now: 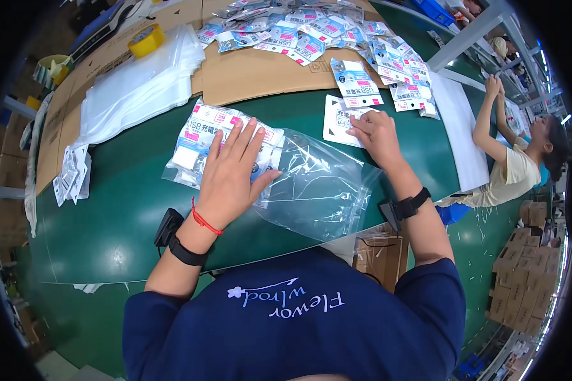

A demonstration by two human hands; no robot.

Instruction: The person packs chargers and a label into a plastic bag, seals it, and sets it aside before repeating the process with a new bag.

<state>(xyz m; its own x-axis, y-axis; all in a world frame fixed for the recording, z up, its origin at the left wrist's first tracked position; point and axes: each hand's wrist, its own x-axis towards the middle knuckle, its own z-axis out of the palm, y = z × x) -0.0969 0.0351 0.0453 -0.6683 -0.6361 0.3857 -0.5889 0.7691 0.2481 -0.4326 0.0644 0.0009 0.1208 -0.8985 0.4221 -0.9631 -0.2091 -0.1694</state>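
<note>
My left hand (232, 162) lies flat with fingers spread on several small charger packets (194, 130), white, blue and pink. The packets are inside a clear plastic bag (318, 190), whose unfilled part stretches right across the green table. Over a white printed label (337, 117), my right hand (378, 136) has its fingers curled, with thumb and forefinger pinched at the label's edge. The label seems to lie in a small stack. Just beyond it, a single charger packet (357, 82) rests partly on cardboard.
A large heap of charger packets (299, 32) covers the cardboard (260, 76) at the back. Clear bags (140, 82) lie at the left under a yellow tape roll (146, 41), with white cards (73, 174) nearer. A co-worker (496, 159) sits at the right, beside a metal post (470, 44).
</note>
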